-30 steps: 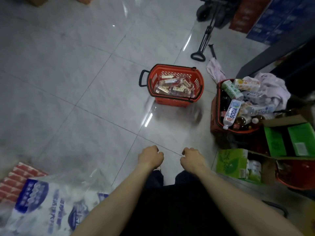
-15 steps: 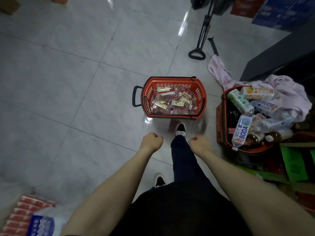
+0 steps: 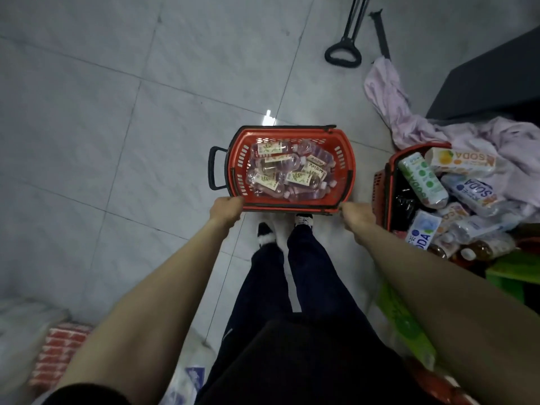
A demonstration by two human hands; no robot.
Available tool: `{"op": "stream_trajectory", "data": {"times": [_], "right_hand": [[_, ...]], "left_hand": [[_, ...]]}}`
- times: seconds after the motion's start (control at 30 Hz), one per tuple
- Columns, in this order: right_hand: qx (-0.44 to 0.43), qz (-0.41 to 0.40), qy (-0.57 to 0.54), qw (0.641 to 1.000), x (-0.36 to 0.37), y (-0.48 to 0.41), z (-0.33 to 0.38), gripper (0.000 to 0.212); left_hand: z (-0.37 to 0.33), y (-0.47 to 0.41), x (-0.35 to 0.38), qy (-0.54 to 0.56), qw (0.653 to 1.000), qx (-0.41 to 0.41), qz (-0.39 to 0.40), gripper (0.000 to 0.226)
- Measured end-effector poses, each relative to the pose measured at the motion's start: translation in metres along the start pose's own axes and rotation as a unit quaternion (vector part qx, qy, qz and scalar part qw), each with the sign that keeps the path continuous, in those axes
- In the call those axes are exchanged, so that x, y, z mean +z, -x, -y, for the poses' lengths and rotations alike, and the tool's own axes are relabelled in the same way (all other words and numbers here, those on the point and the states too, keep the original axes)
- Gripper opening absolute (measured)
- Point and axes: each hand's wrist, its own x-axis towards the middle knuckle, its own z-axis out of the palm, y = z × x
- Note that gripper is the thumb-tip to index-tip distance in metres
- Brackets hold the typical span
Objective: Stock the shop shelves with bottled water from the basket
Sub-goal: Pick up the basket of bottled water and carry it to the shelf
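A red plastic basket (image 3: 346,154) with black handles stands on the tiled floor just in front of my feet. Several small clear water bottles (image 3: 287,171) with cream labels lie jumbled inside it. My left hand (image 3: 226,210) is closed at the basket's near left corner, touching the rim. My right hand (image 3: 358,214) is closed at the near right corner, against the rim and the black handle. Whether either hand has a firm grip on the rim is unclear. No shelf is in view.
A second red basket (image 3: 388,182) heaped with soda bottles stands close on the right, under pink cloth (image 3: 409,124). Green cartons (image 3: 406,323) lie near right. A black trolley handle (image 3: 342,55) lies beyond. A red-and-white pack (image 3: 61,349) sits at the bottom left.
I have stepped forward to the basket. Both closed hands moved from hanging free in front of me to the basket's near corners.
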Motion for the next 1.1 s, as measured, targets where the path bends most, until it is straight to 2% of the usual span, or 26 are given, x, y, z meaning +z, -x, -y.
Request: {"op": "stream_trajectory", "data": {"times": [0.07, 0.2, 0.3, 0.37, 0.43, 0.57, 0.63, 0.73, 0.83, 0.97, 1.07, 1.1], "right_hand": [[0.004, -0.009, -0.015, 1.0, -0.001, -0.021, 0.01, 0.024], [0.043, -0.014, -0.054, 0.998, -0.003, -0.072, 0.014, 0.043], [0.067, -0.027, -0.058, 0.996, -0.001, -0.105, 0.016, 0.052], [0.075, -0.023, -0.053, 0.995, 0.004, -0.128, 0.017, 0.041], [0.065, -0.01, -0.04, 0.997, 0.008, -0.154, 0.017, 0.024], [0.038, -0.004, -0.02, 0.999, 0.024, -0.212, 0.029, 0.025], [0.015, -0.036, 0.015, 0.999, 0.033, -0.244, 0.034, 0.037], [0.02, -0.068, -0.003, 0.997, 0.044, -0.28, 0.042, 0.053], [0.025, -0.06, -0.01, 0.998, 0.052, -0.308, 0.047, 0.065], [0.028, -0.061, -0.04, 0.997, 0.062, -0.337, 0.049, 0.067], [0.022, -0.067, -0.038, 0.997, 0.061, -0.34, 0.048, 0.069], [0.015, -0.062, -0.032, 0.997, 0.06, -0.342, 0.046, 0.065]], "left_hand": [[-0.01, -0.02, -0.004, 0.012, 1.0, -0.016, 0.009, 0.033], [-0.02, -0.069, -0.008, 0.014, 0.999, -0.037, 0.012, 0.015], [-0.025, -0.112, -0.007, 0.005, 0.999, -0.052, 0.008, 0.014], [-0.027, -0.141, -0.007, 0.003, 0.998, -0.061, 0.002, 0.02], [-0.03, -0.171, -0.004, 0.0, 0.998, -0.068, -0.01, 0.017], [-0.038, -0.232, 0.004, -0.009, 0.997, -0.066, -0.036, 0.018], [-0.042, -0.26, 0.009, -0.018, 0.998, -0.062, -0.028, 0.021], [-0.047, -0.297, 0.012, -0.024, 0.997, -0.06, -0.032, 0.012], [-0.05, -0.323, 0.019, -0.014, 0.997, -0.064, -0.036, 0.027], [-0.052, -0.341, 0.039, 0.036, 0.997, -0.055, -0.027, 0.02], [-0.043, -0.348, 0.036, 0.008, 0.999, -0.028, -0.034, 0.045], [-0.04, -0.349, 0.034, 0.001, 0.999, -0.024, -0.025, 0.047]]}}
